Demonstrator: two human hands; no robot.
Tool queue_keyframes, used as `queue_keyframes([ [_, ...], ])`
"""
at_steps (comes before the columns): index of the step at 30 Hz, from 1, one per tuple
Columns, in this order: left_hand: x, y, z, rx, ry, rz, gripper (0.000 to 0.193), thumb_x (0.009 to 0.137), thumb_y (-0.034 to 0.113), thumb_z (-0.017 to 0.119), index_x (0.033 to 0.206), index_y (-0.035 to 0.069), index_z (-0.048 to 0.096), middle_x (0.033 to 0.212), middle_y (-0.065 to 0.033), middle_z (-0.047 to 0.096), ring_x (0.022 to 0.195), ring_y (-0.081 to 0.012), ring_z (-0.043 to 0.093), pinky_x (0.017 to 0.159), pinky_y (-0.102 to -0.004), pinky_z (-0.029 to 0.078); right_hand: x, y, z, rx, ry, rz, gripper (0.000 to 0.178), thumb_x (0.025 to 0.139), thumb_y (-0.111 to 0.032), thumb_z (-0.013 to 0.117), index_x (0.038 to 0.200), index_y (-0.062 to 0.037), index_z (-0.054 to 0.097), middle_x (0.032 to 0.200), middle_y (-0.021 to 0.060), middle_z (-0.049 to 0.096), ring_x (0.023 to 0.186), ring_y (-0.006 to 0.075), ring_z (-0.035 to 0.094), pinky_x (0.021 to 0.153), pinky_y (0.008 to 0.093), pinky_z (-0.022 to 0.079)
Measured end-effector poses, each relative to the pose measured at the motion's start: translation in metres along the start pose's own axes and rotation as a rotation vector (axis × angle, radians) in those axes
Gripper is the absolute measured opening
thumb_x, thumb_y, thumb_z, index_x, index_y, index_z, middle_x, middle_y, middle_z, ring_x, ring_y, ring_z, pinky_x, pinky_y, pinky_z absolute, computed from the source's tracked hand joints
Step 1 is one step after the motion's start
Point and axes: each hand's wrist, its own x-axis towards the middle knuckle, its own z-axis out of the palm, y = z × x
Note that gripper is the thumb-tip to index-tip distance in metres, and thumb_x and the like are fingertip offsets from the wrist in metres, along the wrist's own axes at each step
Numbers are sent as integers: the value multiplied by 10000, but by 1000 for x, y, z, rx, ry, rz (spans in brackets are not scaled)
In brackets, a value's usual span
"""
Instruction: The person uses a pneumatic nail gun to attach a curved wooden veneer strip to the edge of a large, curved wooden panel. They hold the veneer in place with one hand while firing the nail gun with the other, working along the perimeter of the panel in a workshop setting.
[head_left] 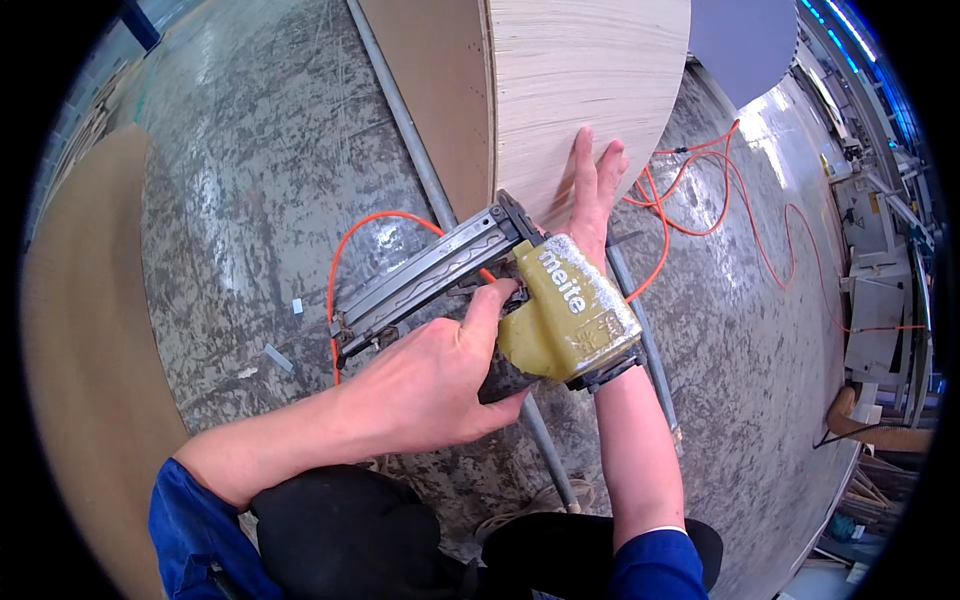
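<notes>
My left hand [435, 390] is wrapped round the grip of a yellow-green pneumatic nail gun [580, 310], its finger at the trigger. The gun's long grey magazine [425, 270] slants down to the left. Its nose sits by the near end of the edge between a pale plywood face [590, 75] and a brown board face [440, 80] of one wooden piece. My right hand [595, 190] lies on the plywood face with fingers stretched out, holding nothing. The gun's body hides part of my right wrist.
Two metal pipes [400, 110] [645, 330] run along the scuffed floor beneath the wooden piece. An orange air hose [665, 215] loops behind and to the right. A large brown sheet [90, 350] lies at the left. Offcuts and scrap [880, 330] line the right side.
</notes>
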Motion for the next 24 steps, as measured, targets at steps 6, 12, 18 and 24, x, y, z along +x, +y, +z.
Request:
queue_keyframes([
  [6,-5,-8,5,-2,33,74,806,829,186,784,1408,-116,312,746,-306,665,765,-471,700,706,-500,558,-4,5,6,1,5,-27,1207,637,-180,970,1634,-209,291,1719,213,13,1543,530,81,1254,577,176],
  [12,-14,-8,-1,81,-101,-106,920,840,258,794,1518,-51,254,773,-310,670,783,-490,687,708,-502,550,-13,42,9,-173,-74,-131,1248,633,-373,959,1645,-186,254,1712,230,9,1541,536,49,1258,579,171],
  [18,-6,-26,21,85,-90,-38,885,837,266,786,1487,-66,285,712,-300,652,723,-493,676,688,-518,546,-20,51,11,-160,-31,-200,1263,621,-330,970,1646,-179,249,1713,228,12,1541,539,53,1254,591,175],
  [24,3,-41,33,46,-30,24,866,828,246,785,1471,-69,299,708,-298,653,726,-490,679,679,-534,542,-27,46,11,-94,-47,-154,1263,611,-264,975,1645,-177,254,1714,226,11,1541,543,44,1251,596,183],
])
